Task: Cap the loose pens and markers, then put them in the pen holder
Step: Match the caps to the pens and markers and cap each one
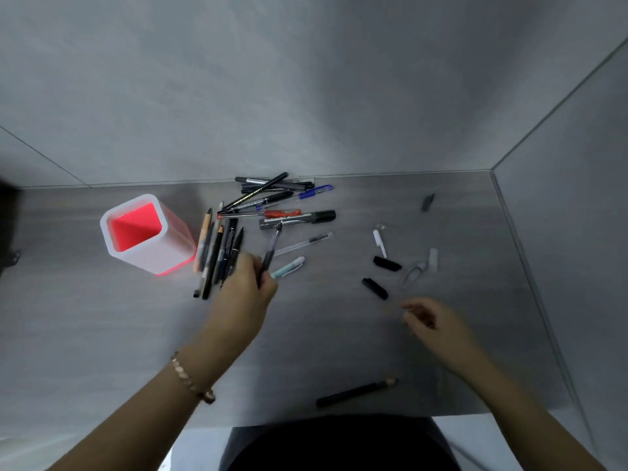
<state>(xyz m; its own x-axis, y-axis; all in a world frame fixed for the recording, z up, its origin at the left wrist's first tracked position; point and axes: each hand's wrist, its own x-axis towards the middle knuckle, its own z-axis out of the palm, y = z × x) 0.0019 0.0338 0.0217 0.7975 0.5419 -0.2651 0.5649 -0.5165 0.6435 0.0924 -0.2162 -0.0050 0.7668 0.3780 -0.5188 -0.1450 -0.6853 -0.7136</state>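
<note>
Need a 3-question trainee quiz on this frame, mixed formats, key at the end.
1. True or false: the pen holder already has pens in it.
2. Which hand grips the dark pen? A: left hand. B: right hand.
3. Fill in: the black caps lie to the ___ of the pen pile.
Key: 1 false; 2 A; 3 right.

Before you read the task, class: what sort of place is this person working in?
Probably a partitioned study or office desk: grey wood-grain tabletop, plain grey walls around it, a frosted square pen holder with red inside, a heap of loose pens and markers.
</note>
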